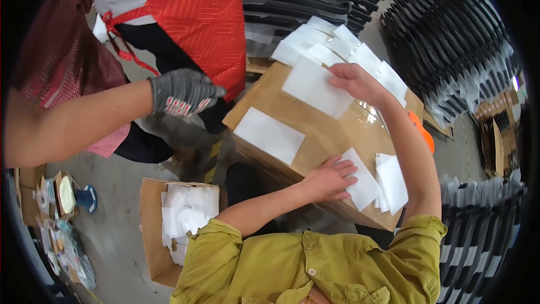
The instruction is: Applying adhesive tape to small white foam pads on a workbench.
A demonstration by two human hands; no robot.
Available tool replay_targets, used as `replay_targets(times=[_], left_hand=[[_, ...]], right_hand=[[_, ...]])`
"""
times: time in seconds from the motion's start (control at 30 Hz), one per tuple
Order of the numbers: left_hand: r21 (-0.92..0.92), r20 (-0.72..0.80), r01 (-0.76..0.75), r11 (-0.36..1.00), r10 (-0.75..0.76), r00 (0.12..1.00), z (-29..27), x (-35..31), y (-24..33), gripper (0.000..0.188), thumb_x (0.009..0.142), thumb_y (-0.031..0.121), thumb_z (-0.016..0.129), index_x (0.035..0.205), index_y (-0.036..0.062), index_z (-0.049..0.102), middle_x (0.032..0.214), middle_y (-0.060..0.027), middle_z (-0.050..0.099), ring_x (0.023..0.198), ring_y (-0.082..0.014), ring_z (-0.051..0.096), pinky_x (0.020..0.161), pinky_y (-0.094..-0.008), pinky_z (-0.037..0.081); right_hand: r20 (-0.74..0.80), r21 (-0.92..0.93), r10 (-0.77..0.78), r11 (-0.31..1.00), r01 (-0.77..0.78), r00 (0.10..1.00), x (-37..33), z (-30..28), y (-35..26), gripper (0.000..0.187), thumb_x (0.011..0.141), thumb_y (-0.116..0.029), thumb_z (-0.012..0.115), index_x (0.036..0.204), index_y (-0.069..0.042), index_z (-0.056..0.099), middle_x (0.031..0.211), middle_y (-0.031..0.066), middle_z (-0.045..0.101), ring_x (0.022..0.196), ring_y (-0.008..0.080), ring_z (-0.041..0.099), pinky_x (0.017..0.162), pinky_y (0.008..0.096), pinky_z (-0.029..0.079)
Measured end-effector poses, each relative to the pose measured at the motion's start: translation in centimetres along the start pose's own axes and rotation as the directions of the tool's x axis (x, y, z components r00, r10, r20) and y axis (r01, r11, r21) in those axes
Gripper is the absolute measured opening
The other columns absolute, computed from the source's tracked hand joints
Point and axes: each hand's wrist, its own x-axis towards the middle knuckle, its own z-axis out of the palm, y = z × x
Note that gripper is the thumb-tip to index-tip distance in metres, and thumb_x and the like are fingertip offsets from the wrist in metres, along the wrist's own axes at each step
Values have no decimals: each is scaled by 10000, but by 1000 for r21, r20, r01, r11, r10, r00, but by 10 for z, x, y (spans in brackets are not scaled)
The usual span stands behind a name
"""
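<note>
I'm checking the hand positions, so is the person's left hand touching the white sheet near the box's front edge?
Touching. The head view shows the left hand lying flat with its fingers spread on the white sheet atop the cardboard box, no gap between them.

Grey concrete floor [121, 231] fills the lower left of the frame, with an open carton [151, 231] of white sheets at lower centre and small packets [64, 242] along the left edge. Stacks of dark moulded parts [450, 34] curve across the top and upper right, and more of them, with pale ends, stand at the lower right [478, 231]. Bright light [514, 83] shows at the right rim beside wooden crates [498, 135].
</note>
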Motion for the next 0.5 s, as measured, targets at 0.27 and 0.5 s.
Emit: replay_targets(times=[0.27,0.5], left_hand=[[16,-59,-41,999,42,997,6,1,-5,385,730,363,607,1006,101,550,1131,-77,486,1154,-214,382,1011,-402,235],[76,232,79,994,-95,968,-13,9,7,366,739,373,597,983,106,544,1132,-64,473,1158,-202,369,1014,-400,220]], right_hand=[[-142,371,140,925,-78,980,85,72,25,351,791,-226,608,1058,-2,568,960,63,583,874,152,528,771,270,414],[-232,-590,-148,807,-18,962,81,106,21,250,713,-201,613,928,-73,611,949,145,592,891,317,552,741,383,460]])
